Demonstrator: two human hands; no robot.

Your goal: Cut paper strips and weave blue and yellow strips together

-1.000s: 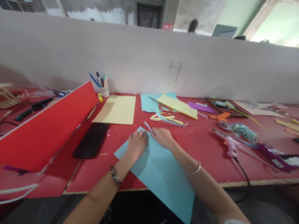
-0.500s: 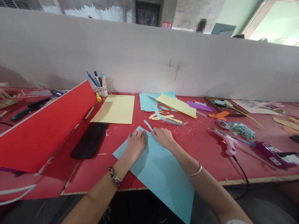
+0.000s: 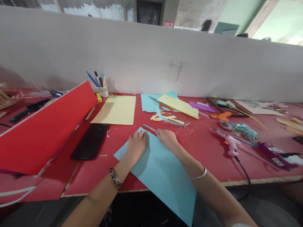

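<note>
A large light-blue paper sheet (image 3: 163,176) lies slanted on the red table, its near end hanging past the front edge. My left hand (image 3: 137,143) presses on its far corner with fingers bent and close together. At the sheet's upper right edge, my right hand (image 3: 167,138) pinches a narrow blue paper strip (image 3: 149,127), whose free end points left beyond the corner. The strip's other end is hidden under my right fingers, so I cannot tell whether it is still joined to the sheet.
Scissors (image 3: 165,107) lie among yellow and blue papers behind my hands. On the left are a black phone (image 3: 91,142), a yellow sheet (image 3: 118,110) and a red board (image 3: 52,132). A corded pink glue gun (image 3: 228,140) and purple power strip (image 3: 274,154) lie right.
My right hand has moved slightly right, away from my left. The strip's free end has swung left and lower, now lying flatter across the sheet's corner.
</note>
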